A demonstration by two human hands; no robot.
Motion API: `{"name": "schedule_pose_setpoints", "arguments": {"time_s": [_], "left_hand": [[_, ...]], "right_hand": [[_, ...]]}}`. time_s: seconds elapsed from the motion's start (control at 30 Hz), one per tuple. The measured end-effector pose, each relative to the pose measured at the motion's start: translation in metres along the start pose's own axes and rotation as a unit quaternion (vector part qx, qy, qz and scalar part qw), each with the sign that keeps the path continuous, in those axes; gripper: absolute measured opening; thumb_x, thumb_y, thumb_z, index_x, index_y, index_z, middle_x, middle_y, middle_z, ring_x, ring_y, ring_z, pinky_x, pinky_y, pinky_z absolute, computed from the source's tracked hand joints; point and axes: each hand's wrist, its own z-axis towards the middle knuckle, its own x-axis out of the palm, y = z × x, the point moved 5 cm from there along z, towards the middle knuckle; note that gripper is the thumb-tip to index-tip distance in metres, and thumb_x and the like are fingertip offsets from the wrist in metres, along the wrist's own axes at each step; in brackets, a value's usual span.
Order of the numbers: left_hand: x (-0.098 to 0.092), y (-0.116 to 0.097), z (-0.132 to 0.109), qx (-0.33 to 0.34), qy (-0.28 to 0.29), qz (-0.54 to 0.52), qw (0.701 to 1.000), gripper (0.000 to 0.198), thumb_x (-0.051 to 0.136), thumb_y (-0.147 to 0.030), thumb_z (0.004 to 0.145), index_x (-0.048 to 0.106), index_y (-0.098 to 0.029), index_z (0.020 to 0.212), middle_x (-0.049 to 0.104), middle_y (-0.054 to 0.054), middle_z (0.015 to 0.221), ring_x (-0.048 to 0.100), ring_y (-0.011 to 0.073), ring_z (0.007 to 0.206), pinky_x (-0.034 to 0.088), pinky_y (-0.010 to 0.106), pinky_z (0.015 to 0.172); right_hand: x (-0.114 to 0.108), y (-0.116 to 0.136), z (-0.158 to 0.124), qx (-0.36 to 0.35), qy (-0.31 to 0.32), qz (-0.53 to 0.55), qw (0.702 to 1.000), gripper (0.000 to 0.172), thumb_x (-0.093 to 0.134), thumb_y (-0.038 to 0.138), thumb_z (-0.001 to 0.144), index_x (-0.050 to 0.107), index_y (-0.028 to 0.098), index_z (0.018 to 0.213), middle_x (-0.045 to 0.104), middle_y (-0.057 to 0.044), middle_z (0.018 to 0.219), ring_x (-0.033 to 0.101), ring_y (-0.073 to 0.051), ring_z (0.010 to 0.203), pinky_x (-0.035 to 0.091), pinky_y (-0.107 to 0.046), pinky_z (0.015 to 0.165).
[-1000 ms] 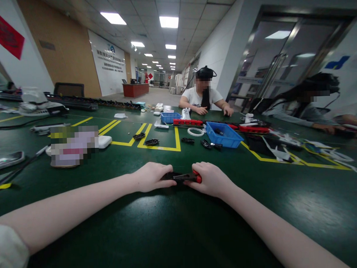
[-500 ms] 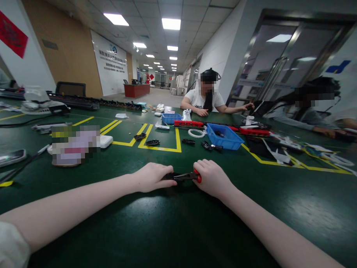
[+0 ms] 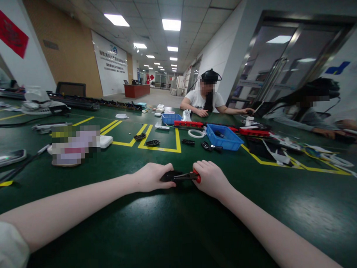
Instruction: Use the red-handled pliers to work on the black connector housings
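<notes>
My right hand (image 3: pixel 211 178) is wrapped round the red handles of a pair of long-nose pliers (image 3: pixel 187 176), whose jaws point left. Between the thumb and fingers of my left hand (image 3: pixel 153 177) is a small black part (image 3: pixel 170 176). The plier tips meet this part at its right end; whether they grip it I cannot tell. Beyond my hands lie similar black parts, one near the middle (image 3: pixel 188 142) and one inside the yellow tape outline (image 3: pixel 152 143). More black pieces (image 3: pixel 211 146) lie beside a blue bin (image 3: pixel 224 137).
A white cable coil (image 3: pixel 196 133) and a red strip (image 3: pixel 192 124) lie behind the bin. A phone-like object (image 3: pixel 76 147), partly blurred out, and a white box (image 3: pixel 105 141) are on the left. Across the green table sits a person (image 3: pixel 206 96) wearing headgear; another person is at the right.
My left hand has turned the black part slightly, so more of it shows. The pliers stay almost in place. The person across has shifted an outstretched hand a little.
</notes>
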Motion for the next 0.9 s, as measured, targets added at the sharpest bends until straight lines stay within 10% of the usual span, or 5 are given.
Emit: {"name": "schedule_pose_setpoints", "arguments": {"time_s": [0.9], "left_hand": [[-0.0030, -0.0038, -0.0003, 0.018, 0.002, 0.011, 1.000, 0.031, 0.052, -0.050, 0.095, 0.056, -0.019, 0.099, 0.066, 0.002, 0.082, 0.064, 0.0201, 0.071, 0.037, 0.025, 0.058]], "right_hand": [[-0.0020, 0.0006, 0.0019, -0.001, 0.034, 0.013, 0.999, 0.007, 0.065, 0.018, 0.079, 0.057, 0.017, 0.079, 0.066, -0.006, 0.085, 0.058, -0.018, 0.075, 0.039, -0.028, 0.069]]}}
